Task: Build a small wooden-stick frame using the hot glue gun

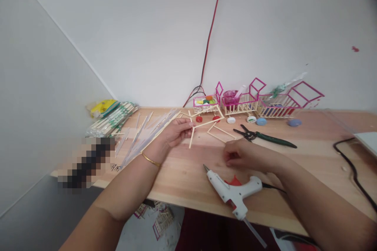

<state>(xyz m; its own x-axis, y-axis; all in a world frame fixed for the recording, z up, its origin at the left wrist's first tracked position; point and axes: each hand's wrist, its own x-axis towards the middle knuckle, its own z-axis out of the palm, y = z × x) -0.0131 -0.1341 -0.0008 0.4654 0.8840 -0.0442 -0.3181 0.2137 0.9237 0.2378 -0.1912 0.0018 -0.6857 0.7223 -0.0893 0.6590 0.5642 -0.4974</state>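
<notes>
My left hand (176, 131) is closed in a pinch on a frame of thin wooden sticks (203, 123) that lies across the wooden table (188, 172). My right hand (240, 154) rests on the table with its fingers curled, just right of the frame; what it holds, if anything, is hidden. A white hot glue gun (234, 191) lies in front of my right hand, its nozzle pointing left. Loose sticks (219, 131) lie between the two hands.
Green-handled pliers (266, 137) lie behind my right hand. Pink and wood stick-built carts (259, 102) with bottle-cap wheels line the wall. Packs of sticks (113, 119) and clear wrappers (147, 133) sit at left. A black cable (353, 168) runs at right.
</notes>
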